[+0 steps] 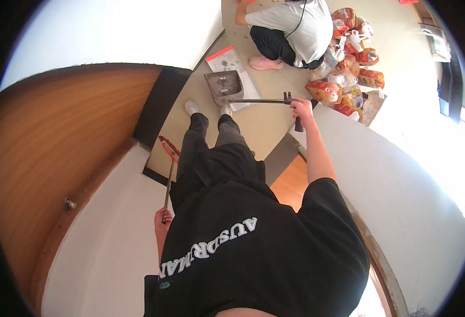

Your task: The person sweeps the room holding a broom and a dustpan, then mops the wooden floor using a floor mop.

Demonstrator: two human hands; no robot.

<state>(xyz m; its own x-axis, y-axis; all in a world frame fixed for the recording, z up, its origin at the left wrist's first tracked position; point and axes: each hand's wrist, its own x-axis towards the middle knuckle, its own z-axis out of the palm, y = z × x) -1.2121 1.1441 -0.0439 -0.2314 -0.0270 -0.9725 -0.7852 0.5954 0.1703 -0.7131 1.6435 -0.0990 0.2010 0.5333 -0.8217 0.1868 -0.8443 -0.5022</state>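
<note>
My right hand is closed round the dark grip of a long-handled dustpan. The brownish pan sits low near my feet, with some grey debris in it, and its thin handle runs across to my hand. At my left side, my left hand is wrapped round the top of a broom's handle. The broom's red-orange head is down by my left leg, apart from the dustpan. Beyond the pan lies a white sheet with a red edge, partly hidden by the pan.
A person in a white top crouches ahead, with dark specks on the floor near them. Several red bags and plastic bags crowd the floor at the right. A brown door and a white wall flank me.
</note>
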